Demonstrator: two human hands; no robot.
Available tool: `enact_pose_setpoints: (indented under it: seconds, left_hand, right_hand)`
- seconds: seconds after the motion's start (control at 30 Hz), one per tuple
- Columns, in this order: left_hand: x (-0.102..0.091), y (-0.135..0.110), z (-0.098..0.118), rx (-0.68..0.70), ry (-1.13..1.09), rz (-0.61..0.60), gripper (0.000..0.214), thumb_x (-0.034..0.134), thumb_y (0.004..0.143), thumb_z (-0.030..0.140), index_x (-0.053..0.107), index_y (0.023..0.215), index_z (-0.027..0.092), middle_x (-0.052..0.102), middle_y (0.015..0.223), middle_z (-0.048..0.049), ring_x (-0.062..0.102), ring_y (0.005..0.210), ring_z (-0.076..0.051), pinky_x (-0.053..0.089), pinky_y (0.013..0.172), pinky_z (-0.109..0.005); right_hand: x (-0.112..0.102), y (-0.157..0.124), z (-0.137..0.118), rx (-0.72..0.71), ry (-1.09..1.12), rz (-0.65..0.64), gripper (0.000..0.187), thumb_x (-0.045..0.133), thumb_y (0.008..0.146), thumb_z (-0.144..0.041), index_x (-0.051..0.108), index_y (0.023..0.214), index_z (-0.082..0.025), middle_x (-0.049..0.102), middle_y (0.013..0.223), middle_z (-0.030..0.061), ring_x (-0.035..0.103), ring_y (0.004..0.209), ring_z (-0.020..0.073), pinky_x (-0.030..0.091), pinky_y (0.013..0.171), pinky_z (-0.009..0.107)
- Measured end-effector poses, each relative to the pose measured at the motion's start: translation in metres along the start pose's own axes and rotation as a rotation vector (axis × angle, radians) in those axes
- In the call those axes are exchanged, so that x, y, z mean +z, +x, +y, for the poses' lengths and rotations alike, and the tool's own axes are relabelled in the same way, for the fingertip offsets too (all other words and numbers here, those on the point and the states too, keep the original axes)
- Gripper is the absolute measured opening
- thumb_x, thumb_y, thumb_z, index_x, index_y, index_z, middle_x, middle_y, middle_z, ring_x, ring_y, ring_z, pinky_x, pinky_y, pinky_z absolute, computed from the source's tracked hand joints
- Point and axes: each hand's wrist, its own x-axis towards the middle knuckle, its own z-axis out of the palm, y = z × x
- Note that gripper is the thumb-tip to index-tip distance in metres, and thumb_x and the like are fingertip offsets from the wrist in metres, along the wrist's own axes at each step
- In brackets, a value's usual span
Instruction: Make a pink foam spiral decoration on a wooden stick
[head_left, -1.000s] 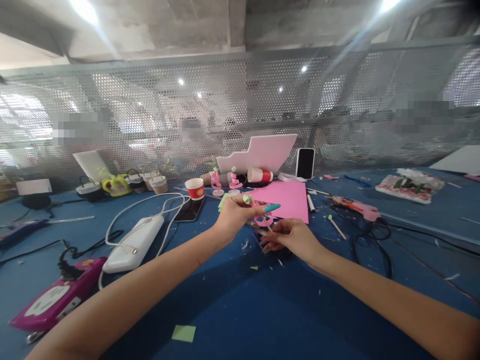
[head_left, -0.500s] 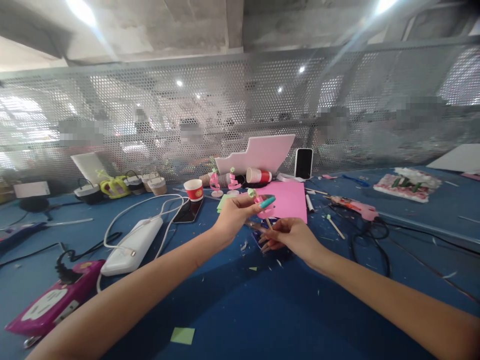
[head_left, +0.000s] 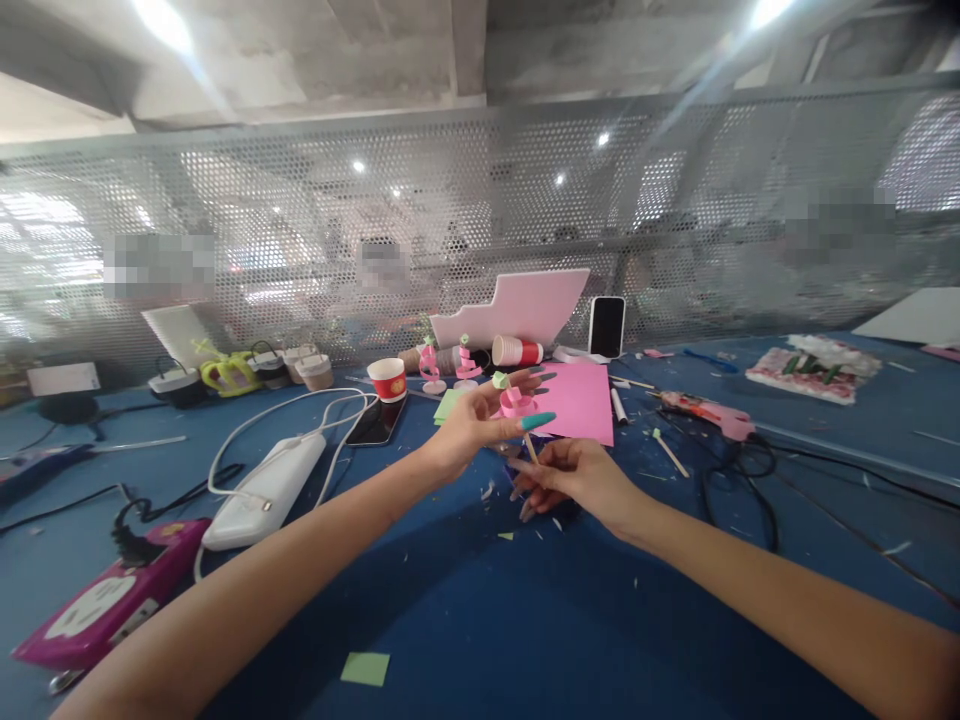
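Observation:
My right hand (head_left: 581, 478) pinches a thin wooden stick (head_left: 532, 447) over the blue table. At the stick's upper end sits a pink paper curl (head_left: 516, 402) with a small pale green tip (head_left: 500, 380). Around that curl my left hand (head_left: 472, 425) is open, thumb and fingers apart; whether it touches the paper is hard to see. A teal nail shows on its thumb. Behind the hands stand two similar pink paper curls with green tops, one a pink spiral (head_left: 428, 365). A dark blue object beneath my right hand is mostly hidden.
Pink paper (head_left: 589, 400) lies behind my hands. A red paper cup (head_left: 388, 380) stands by a dark phone (head_left: 367, 425). Left are a white power bank (head_left: 270, 495) and a magenta power strip (head_left: 112, 600). Right lie a pink glue gun (head_left: 709, 415) and a green-tipped stick (head_left: 671, 454).
My left hand's fingers have spread away from the pink curl, which now shows more fully. My right hand keeps its pinch on the stick, nearly in place.

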Motion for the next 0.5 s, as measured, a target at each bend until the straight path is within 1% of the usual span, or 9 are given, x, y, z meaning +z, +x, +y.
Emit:
enact_pose_setpoints:
  seconds: [0.1, 0.17, 0.23, 0.3, 0.4, 0.5]
  left_hand:
    - [-0.004, -0.001, 0.006, -0.021, -0.041, -0.119, 0.064, 0.076, 0.064, 0.025, 0.054, 0.124, 0.023, 0.053, 0.132, -0.0107, 0.042, 0.128, -0.029, 0.046, 0.094, -0.038]
    - [-0.008, -0.002, 0.009, -0.048, -0.054, -0.178, 0.061, 0.074, 0.066, 0.027, 0.054, 0.124, 0.024, 0.056, 0.129, -0.0110, 0.047, 0.123, -0.030, 0.050, 0.087, -0.036]
    - [-0.012, -0.001, 0.010, -0.069, -0.045, -0.192, 0.058, 0.073, 0.068, 0.030, 0.056, 0.123, 0.022, 0.060, 0.123, -0.0120, 0.054, 0.115, -0.030, 0.052, 0.080, -0.034]
    - [-0.015, -0.001, 0.008, -0.076, -0.026, -0.170, 0.055, 0.073, 0.069, 0.030, 0.057, 0.120, 0.019, 0.063, 0.117, -0.0131, 0.058, 0.109, -0.029, 0.052, 0.079, -0.033]
    - [-0.017, 0.001, 0.003, -0.080, 0.009, -0.103, 0.051, 0.075, 0.066, 0.027, 0.061, 0.114, 0.016, 0.068, 0.106, -0.0136, 0.063, 0.100, -0.025, 0.051, 0.079, -0.033]
    - [-0.016, 0.002, -0.001, -0.076, 0.039, -0.015, 0.047, 0.078, 0.062, 0.024, 0.064, 0.106, 0.015, 0.070, 0.094, -0.0100, 0.066, 0.087, -0.020, 0.051, 0.074, -0.029]
  right_hand:
    - [0.002, -0.001, 0.001, 0.008, 0.016, -0.039, 0.037, 0.076, 0.061, -0.049, 0.060, 0.062, -0.015, 0.071, 0.070, 0.0055, 0.064, 0.051, 0.0115, 0.055, 0.053, 0.024]
    - [0.002, -0.002, 0.001, 0.016, 0.019, -0.059, 0.036, 0.075, 0.063, -0.047, 0.060, 0.063, -0.015, 0.071, 0.070, 0.0057, 0.064, 0.051, 0.0118, 0.056, 0.053, 0.025]
    - [0.001, -0.002, 0.001, 0.018, 0.019, -0.076, 0.035, 0.075, 0.064, -0.046, 0.060, 0.064, -0.014, 0.072, 0.071, 0.0064, 0.065, 0.051, 0.0125, 0.056, 0.053, 0.026]
    - [0.001, -0.003, 0.001, 0.013, 0.016, -0.095, 0.035, 0.075, 0.065, -0.046, 0.060, 0.064, -0.014, 0.072, 0.072, 0.0069, 0.066, 0.051, 0.0131, 0.056, 0.054, 0.026]
    - [0.002, -0.004, 0.001, 0.004, -0.001, -0.110, 0.035, 0.074, 0.065, -0.045, 0.060, 0.064, -0.014, 0.072, 0.071, 0.0067, 0.066, 0.052, 0.0134, 0.056, 0.054, 0.025]
    - [0.002, -0.003, 0.002, -0.019, -0.032, -0.111, 0.034, 0.074, 0.066, -0.045, 0.059, 0.064, -0.014, 0.071, 0.071, 0.0059, 0.066, 0.052, 0.0133, 0.056, 0.053, 0.025]
